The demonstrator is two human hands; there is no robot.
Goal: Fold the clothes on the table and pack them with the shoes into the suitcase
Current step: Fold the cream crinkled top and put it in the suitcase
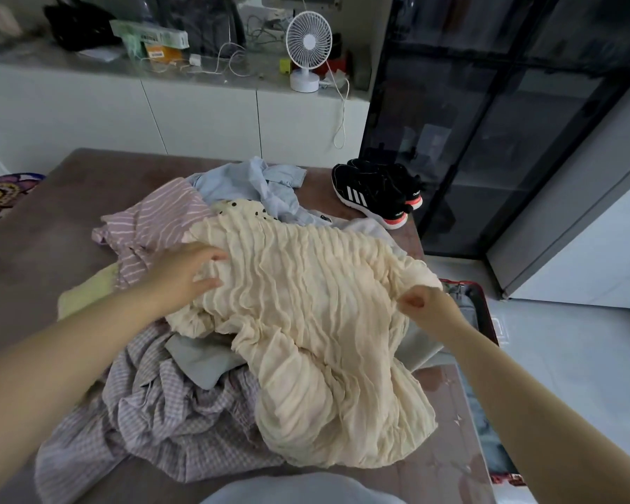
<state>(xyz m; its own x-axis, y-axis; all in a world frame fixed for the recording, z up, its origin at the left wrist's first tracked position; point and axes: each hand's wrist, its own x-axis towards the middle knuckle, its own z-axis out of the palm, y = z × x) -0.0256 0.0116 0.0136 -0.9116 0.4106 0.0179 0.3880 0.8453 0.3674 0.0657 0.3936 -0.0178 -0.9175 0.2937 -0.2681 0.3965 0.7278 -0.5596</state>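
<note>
Clothes: loose unfolded heap at the centre of the brown table point(51, 241).
- Top of heap: cream crinkled garment point(317, 321), spread out, lower end bunched toward 6 o'clock.
- Under it, at 10 o'clock: pink striped garment point(161, 223).
- At 12 o'clock: light blue shirt point(248, 183), crumpled.
- At 7 o'clock: lilac checked garment point(153, 423), with a grey piece point(197, 361) lying on it and partly tucked below the cream one.
- At 9 o'clock: a pale yellow piece point(88, 289) shows at the heap's edge.

Left hand point(182, 274): fingers fairly straight and spread, lying flat on the cream garment's 9 o'clock edge; nothing gripped.
Right hand point(426, 307): fingers curled, pinching the cream garment's 3 o'clock edge.

Shoes point(379, 191): black pair with white stripes and coral heels, side by side at the table's 1 o'clock corner, just apart from the heap.

Suitcase point(488, 318): red rim, on the floor just beside the table's 3 o'clock side. It lies open with grey lining visible; most of it is hidden by the table and the right arm.

Surroundings: white fan point(308, 49) on the counter at 12 o'clock, dark glass cabinet point(488, 121) at 2 o'clock, patterned rug point(4, 194) at 10 o'clock.
</note>
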